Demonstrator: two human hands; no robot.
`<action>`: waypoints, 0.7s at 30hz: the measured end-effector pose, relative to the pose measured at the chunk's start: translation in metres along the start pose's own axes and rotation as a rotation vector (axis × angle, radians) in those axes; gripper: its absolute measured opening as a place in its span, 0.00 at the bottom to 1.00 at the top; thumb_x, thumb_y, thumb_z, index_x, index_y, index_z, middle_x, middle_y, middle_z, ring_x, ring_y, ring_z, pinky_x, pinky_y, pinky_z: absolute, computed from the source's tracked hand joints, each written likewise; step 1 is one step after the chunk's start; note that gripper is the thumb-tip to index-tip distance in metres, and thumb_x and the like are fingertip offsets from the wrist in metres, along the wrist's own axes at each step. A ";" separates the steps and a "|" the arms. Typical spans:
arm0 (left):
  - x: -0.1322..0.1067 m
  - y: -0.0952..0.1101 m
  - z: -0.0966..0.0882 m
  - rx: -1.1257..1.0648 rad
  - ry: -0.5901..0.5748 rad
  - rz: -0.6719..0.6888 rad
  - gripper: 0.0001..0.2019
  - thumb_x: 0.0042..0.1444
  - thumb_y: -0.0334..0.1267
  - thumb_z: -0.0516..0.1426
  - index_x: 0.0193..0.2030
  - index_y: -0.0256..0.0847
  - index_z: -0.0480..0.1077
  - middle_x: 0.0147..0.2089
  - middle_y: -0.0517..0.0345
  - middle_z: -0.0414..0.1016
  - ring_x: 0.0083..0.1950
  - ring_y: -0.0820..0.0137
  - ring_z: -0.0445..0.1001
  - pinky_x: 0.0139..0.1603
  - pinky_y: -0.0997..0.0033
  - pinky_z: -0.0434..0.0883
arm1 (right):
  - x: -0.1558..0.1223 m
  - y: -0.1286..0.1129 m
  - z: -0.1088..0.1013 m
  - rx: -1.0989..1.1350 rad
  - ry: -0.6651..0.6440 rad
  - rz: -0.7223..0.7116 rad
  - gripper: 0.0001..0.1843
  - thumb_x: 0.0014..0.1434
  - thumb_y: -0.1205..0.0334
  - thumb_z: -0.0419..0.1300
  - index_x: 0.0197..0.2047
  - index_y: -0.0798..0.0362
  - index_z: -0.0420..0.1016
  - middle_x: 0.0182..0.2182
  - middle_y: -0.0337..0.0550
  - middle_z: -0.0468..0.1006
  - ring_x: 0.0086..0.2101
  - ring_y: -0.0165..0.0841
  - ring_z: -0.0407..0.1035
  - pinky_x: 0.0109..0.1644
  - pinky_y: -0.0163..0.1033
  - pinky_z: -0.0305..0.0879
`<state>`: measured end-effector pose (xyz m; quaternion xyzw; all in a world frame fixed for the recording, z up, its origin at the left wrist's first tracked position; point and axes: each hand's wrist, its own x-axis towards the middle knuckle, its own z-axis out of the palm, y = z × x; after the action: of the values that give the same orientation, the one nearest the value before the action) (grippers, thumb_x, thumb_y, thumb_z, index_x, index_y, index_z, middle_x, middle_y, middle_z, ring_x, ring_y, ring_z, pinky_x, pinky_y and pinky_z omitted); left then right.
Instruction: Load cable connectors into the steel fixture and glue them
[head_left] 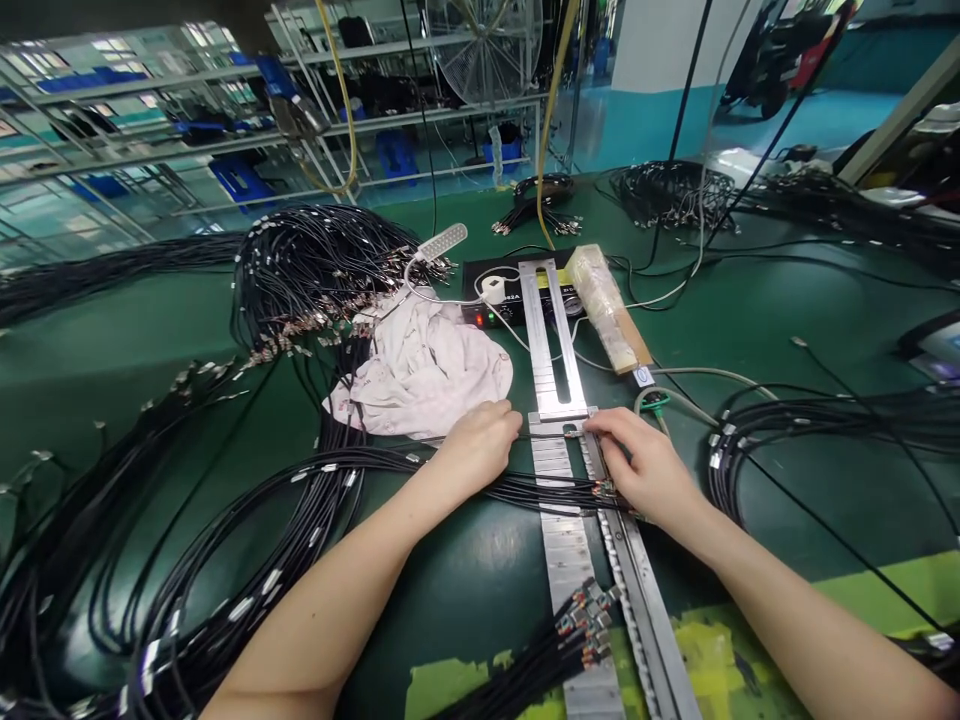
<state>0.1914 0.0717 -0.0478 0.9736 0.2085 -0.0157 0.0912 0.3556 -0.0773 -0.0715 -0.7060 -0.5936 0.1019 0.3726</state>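
Green workbench (465, 610) under you: your left hand (476, 450) rests on black cables (540, 488) laid across the aluminium jig (559, 520), and your right hand (645, 465) sits apart at their metal-tipped ends. One terminated bundle (585, 630) lies lower on the jig; more cable coils (315, 530) remain at left of frame.

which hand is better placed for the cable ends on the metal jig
Probably the right hand: it rests on the jig beside the connector ends. The left hand sits farther off, over the black cables.
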 end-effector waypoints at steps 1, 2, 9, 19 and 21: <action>0.000 0.001 -0.002 0.013 0.000 0.010 0.11 0.59 0.26 0.46 0.31 0.36 0.67 0.33 0.53 0.67 0.38 0.65 0.66 0.39 0.68 0.64 | 0.000 -0.001 0.000 0.000 0.000 -0.001 0.14 0.57 0.73 0.47 0.42 0.51 0.69 0.40 0.45 0.73 0.41 0.35 0.69 0.46 0.42 0.65; 0.000 0.002 -0.003 0.020 -0.001 0.019 0.12 0.59 0.27 0.46 0.30 0.36 0.67 0.33 0.53 0.66 0.38 0.66 0.66 0.39 0.68 0.64 | 0.000 -0.001 -0.001 0.000 0.003 -0.004 0.14 0.57 0.72 0.47 0.41 0.51 0.69 0.40 0.45 0.73 0.41 0.35 0.69 0.46 0.42 0.65; -0.002 0.005 -0.005 0.103 0.005 0.059 0.12 0.60 0.26 0.45 0.29 0.37 0.67 0.32 0.54 0.66 0.36 0.67 0.66 0.37 0.69 0.64 | 0.001 -0.001 -0.001 -0.019 -0.002 -0.015 0.13 0.57 0.72 0.48 0.41 0.53 0.70 0.39 0.44 0.73 0.40 0.34 0.69 0.45 0.42 0.66; 0.002 -0.002 -0.003 -0.025 -0.010 0.090 0.10 0.60 0.28 0.47 0.31 0.37 0.67 0.33 0.56 0.67 0.35 0.69 0.67 0.36 0.71 0.64 | 0.003 0.000 0.005 -0.235 -0.070 -0.125 0.23 0.52 0.78 0.46 0.46 0.53 0.72 0.42 0.48 0.72 0.42 0.37 0.66 0.45 0.44 0.67; 0.002 -0.002 -0.001 -0.036 -0.006 0.084 0.10 0.60 0.28 0.47 0.32 0.36 0.67 0.33 0.55 0.67 0.36 0.68 0.67 0.36 0.70 0.64 | 0.004 -0.001 0.006 -0.266 -0.085 -0.139 0.23 0.52 0.78 0.46 0.46 0.53 0.73 0.42 0.48 0.72 0.42 0.37 0.65 0.44 0.44 0.67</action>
<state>0.1920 0.0749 -0.0472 0.9797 0.1674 -0.0109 0.1100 0.3528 -0.0714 -0.0741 -0.7016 -0.6643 0.0259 0.2564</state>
